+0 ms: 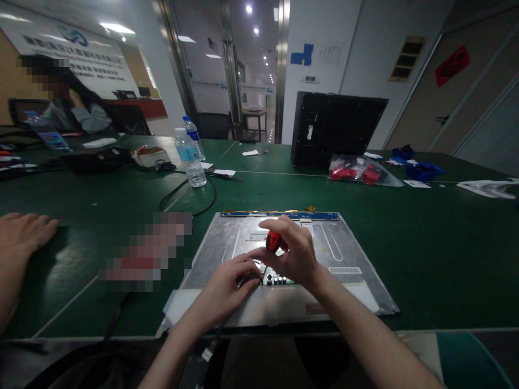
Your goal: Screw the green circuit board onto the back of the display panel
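A grey metal display panel [348, 254] lies flat on the green table in front of me, back side up, with a blue strip along its far edge. My right hand [294, 251] is closed round the red and black handle of a screwdriver [272, 241], held upright over a small circuit board [275, 279] near the panel's front middle. My left hand [227, 286] rests on the panel beside it, fingers curled and pinched near the tool's tip. What the fingertips hold is too small to make out.
Another person's hand [22, 235] lies flat on the table [438, 243] at the far left. Two water bottles [190, 156], a black cable [190, 194], a black monitor casing [334, 129], a bag with red parts [360, 172] and blue trays [424, 170] stand behind. Someone sits at the back left.
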`<action>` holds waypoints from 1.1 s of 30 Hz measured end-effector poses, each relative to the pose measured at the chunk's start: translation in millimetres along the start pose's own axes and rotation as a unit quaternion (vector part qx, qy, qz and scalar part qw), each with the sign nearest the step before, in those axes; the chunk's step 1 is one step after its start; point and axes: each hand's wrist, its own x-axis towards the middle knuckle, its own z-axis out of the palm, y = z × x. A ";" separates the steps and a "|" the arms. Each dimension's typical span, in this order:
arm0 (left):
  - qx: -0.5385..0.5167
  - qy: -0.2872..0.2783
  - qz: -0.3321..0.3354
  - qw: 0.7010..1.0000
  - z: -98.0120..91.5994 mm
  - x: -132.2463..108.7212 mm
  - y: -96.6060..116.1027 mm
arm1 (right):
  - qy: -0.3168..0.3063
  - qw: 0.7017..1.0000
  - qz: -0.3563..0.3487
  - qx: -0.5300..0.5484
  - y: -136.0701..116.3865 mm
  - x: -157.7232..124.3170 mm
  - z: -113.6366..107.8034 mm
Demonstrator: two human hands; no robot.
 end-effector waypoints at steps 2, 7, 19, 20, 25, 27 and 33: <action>-0.002 -0.001 0.000 1.000 0.2 -0.3 -0.7 | -0.017 1.000 0.001 0.018 -1.5 1.1 -2.5; -0.011 -0.018 -0.003 1.000 -0.8 0.3 0.1 | -0.085 0.994 0.037 0.065 -5.4 1.5 -9.0; -0.010 -0.018 -0.001 1.000 0.1 0.2 -1.7 | -0.085 0.995 0.046 0.034 -1.4 -2.4 -5.9; -0.009 -0.021 -0.003 1.000 -0.2 0.4 -1.0 | -0.092 0.994 0.054 0.036 -2.0 -2.2 -6.7; -0.005 -0.012 -0.004 1.000 -0.4 0.9 0.1 | -0.038 0.999 0.032 -0.012 -0.4 -1.3 -1.8; -0.004 -0.005 0.000 1.000 -0.1 0.7 -0.5 | -0.014 1.000 0.019 -0.013 1.4 -1.5 1.1; -0.011 -0.007 0.000 1.000 0.5 -0.2 -3.1 | -0.014 0.999 0.033 -0.028 3.4 -1.6 0.2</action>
